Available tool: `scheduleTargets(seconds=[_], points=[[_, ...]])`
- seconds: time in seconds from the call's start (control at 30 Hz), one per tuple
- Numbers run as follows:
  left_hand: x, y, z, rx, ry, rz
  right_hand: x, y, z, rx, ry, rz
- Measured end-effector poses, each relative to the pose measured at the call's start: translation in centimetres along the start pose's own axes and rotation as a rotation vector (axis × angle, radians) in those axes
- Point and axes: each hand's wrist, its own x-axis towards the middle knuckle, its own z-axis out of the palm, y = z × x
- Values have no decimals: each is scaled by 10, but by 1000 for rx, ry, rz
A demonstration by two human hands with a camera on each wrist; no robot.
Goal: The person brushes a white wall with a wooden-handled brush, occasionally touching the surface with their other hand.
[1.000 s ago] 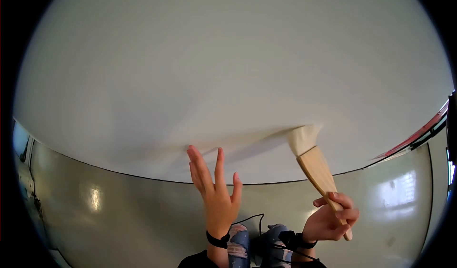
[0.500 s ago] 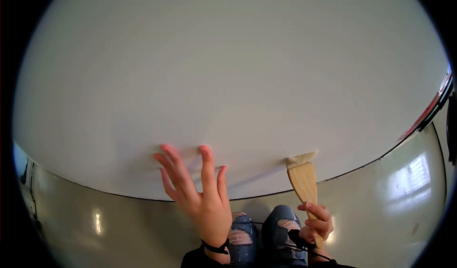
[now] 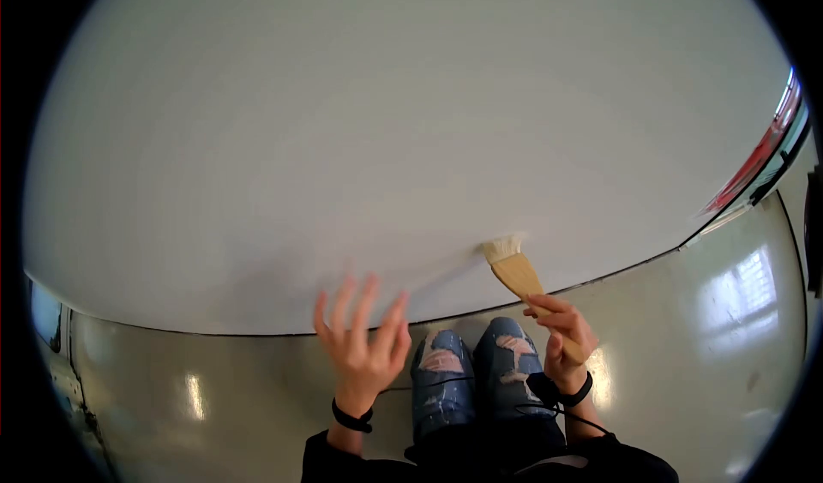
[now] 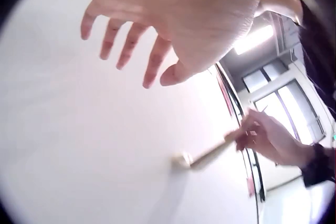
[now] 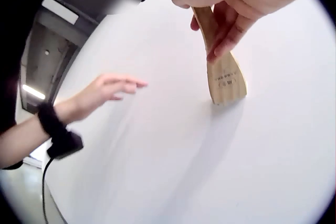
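A flat wooden brush with wide pale bristles is in my right hand, whose fingers and thumb grip the handle. Its bristles meet a large white panel near the lower edge, and a shadow trails off to the left. In the right wrist view, small dark printing marks the brush's wooden body, while the bristles are hidden behind it. To the left, my left hand holds nothing. Its fingers are spread and point toward the panel, as the left wrist view also shows.
Below the panel's dark edge lies a shiny pale floor. Ripped jeans show between the arms. A thin black cable hangs from the right wrist strap. Red and dark reflective shapes line the panel's right end.
The brush has shifted left along the panel, and its bristles look less bent. My left hand has moved slightly left and lower, fingers still spread. The head view has shifted, showing more of the legs.
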Motion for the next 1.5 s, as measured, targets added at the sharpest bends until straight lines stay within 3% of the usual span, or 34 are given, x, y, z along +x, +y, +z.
scheduleTargets(seconds=[0.1, 0.23, 0.33, 0.43, 0.53, 0.63, 0.73, 0.83, 0.93, 1.03, 1.13, 1.23, 1.43, 1.5], points=[[-84, 3, -6, -94, -321, 217, 5, -30, -5, 53, 66, 8], [-187, 18, -31, -176, -780, 488, 13, -50, -13, 106, 124, -202], [-236, 25, -46, -231, -1156, 468, 13, -52, -2, 104, 139, -217], [-269, 31, -50, -209, -1176, 483, 4, -44, 11, 25, 94, -145], [-291, 34, -47, -60, -963, 483, -2, -51, 12, 17, 65, -86], [-304, 35, -34, -200, -936, 361, -9, -57, 7, 47, 42, -29], [-290, 24, -29, -446, -887, 211, -17, -54, 10, 8, -3, -12], [-277, 32, -38, -920, -1113, -340, -22, -54, 7, -40, -64, 59], [-282, 32, -56, -1081, -1035, -44, -21, -51, 12, -10, -49, 127], [-322, 41, -37, -1294, -909, -313, -22, -46, 14, 13, -13, 138], [-332, 34, -15, -1094, -1080, -649, -26, -44, 12, -2, -20, 136], [-340, 34, -16, -1103, -1218, -903, -28, -46, 15, 6, -32, 140], [-366, 20, 14, -1111, -1408, -679, -30, -46, 18, -19, -52, 158], [-353, 27, 10, -1090, -1466, -799, -27, -50, 20, -27, -54, 167]])
